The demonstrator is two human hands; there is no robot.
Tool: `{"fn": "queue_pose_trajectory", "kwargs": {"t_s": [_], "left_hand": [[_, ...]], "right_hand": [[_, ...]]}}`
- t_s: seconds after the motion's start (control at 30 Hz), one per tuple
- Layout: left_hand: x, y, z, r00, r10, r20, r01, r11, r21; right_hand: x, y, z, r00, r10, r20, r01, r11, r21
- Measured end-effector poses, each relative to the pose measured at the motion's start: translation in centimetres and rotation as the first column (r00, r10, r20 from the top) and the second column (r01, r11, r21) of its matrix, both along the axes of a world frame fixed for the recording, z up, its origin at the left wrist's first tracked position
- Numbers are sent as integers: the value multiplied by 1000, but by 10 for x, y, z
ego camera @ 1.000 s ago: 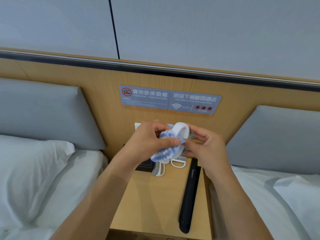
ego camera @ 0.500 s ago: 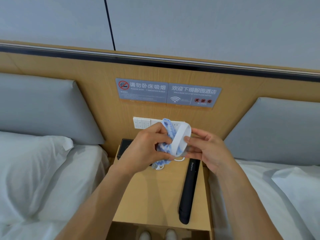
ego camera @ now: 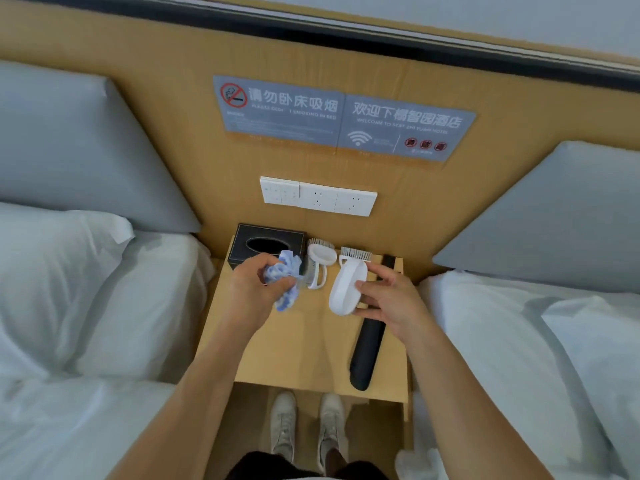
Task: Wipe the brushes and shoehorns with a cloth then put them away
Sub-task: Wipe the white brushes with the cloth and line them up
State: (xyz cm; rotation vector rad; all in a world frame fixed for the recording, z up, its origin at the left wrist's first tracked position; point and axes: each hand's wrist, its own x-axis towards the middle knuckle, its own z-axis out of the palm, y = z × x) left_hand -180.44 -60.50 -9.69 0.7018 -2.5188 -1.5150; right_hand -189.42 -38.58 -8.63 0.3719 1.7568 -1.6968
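My left hand (ego camera: 263,289) is closed around a crumpled blue-and-white cloth (ego camera: 285,277) above the left part of the wooden nightstand (ego camera: 311,348). My right hand (ego camera: 388,299) grips a white oval brush (ego camera: 346,289) by its side, held just above the nightstand. Two more white brushes lie at the back of the nightstand: one with a loop handle (ego camera: 320,259) and one showing grey bristles (ego camera: 355,254), partly behind the held brush. A long black shoehorn (ego camera: 367,351) lies along the right side, partly under my right hand.
A black tissue box (ego camera: 266,245) sits at the nightstand's back left. Beds with white pillows (ego camera: 69,289) flank both sides. A socket panel (ego camera: 318,200) and signs are on the wooden headboard wall. My shoes (ego camera: 304,427) stand below the front edge.
My hands have come apart: the left carried the cloth to the left, the right lowered the white brush toward the nightstand. The camera tilted down, bringing the other brushes and my shoes into view.
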Motion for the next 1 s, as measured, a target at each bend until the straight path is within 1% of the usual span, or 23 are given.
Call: {"fn": "queue_pose_trajectory", "kwargs": {"t_s": [0.07, 0.17, 0.23, 0.33, 0.43, 0.5, 0.57, 0.63, 0.8, 0.9, 1.0], "left_hand": [[11, -4, -19, 996, 78, 30, -78, 997, 4], [25, -11, -42, 990, 140, 25, -141, 989, 38], [33, -17, -57, 982, 189, 21, -190, 979, 75], [41, -28, -79, 964, 262, 45, -265, 960, 87], [42, -40, -101, 949, 310, 55, -314, 946, 78], [38, -46, -117, 944, 323, 62, -327, 942, 80], [31, -51, -132, 938, 336, 85, -343, 936, 84], [24, -53, -149, 934, 338, 113, -348, 933, 89], [10, -52, -174, 938, 327, 117, -336, 939, 73], [7, -51, -180, 935, 330, 131, -341, 937, 78], [5, -50, -182, 934, 325, 149, -339, 937, 83]], "right_hand": [[0, -10, -30, 997, -12, 81, 8, 999, 53], [3, -32, -77, 980, -7, 197, -22, 990, 141], [6, -49, -110, 969, 24, 247, -71, 981, 183], [8, -78, -157, 957, 42, 288, -100, 976, 191], [5, -108, -201, 959, 64, 277, -129, 966, 224], [0, -124, -226, 964, 84, 254, -155, 948, 277], [-8, -138, -246, 966, 118, 229, -189, 927, 323], [-15, -149, -262, 972, 108, 210, -178, 920, 348], [-28, -165, -285, 984, 120, 134, -168, 882, 441], [-33, -170, -291, 989, 96, 112, -137, 882, 451], [-33, -173, -289, 989, 106, 104, -142, 872, 468]]}}
